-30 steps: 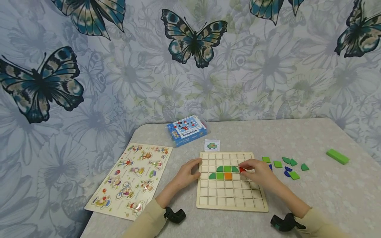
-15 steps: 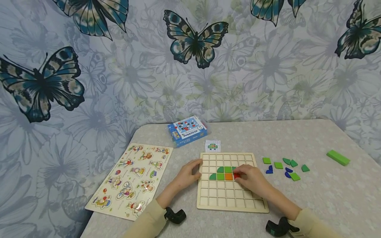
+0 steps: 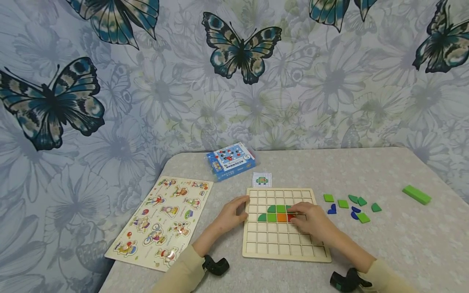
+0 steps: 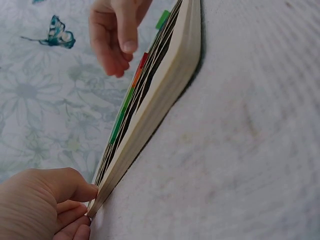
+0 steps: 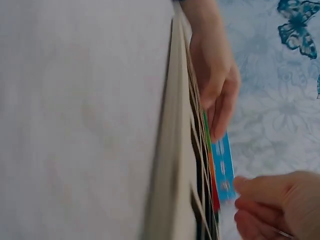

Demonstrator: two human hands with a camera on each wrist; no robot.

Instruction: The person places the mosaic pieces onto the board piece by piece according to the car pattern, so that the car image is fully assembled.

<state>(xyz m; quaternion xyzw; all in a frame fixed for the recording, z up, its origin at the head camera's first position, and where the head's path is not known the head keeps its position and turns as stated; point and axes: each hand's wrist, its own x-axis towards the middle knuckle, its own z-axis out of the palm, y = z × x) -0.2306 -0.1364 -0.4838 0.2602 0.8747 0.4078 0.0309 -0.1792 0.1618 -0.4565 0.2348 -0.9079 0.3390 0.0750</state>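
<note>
My left hand (image 3: 228, 215) touches the left edge of a wooden grid board (image 3: 271, 246), thumb and fingertips against the rim. Over the board's middle, my right hand (image 3: 315, 219) has its fingers loosely bent beside a red tile (image 3: 290, 217). That tile sits in the grid, right of an orange tile (image 3: 281, 217); in the right wrist view a gap separates the fingertips from it. Green square tiles (image 3: 271, 217) and green rounded tiles (image 3: 262, 217) fill neighbouring cells. One rounded tile in the upper row is partly hidden by my right fingers.
Loose green tiles (image 3: 343, 204) and blue pieces (image 3: 332, 209) lie right of the board. Farther right is a green bar (image 3: 416, 194). Behind the board are a pattern card (image 3: 261, 179) and a blue box (image 3: 231, 161). A picture board (image 3: 161, 219) lies at left.
My right hand has moved left and slightly down with the red tile, which now sits beside the orange one; the fingers have come off it. My left hand has stayed at the board's edge.
</note>
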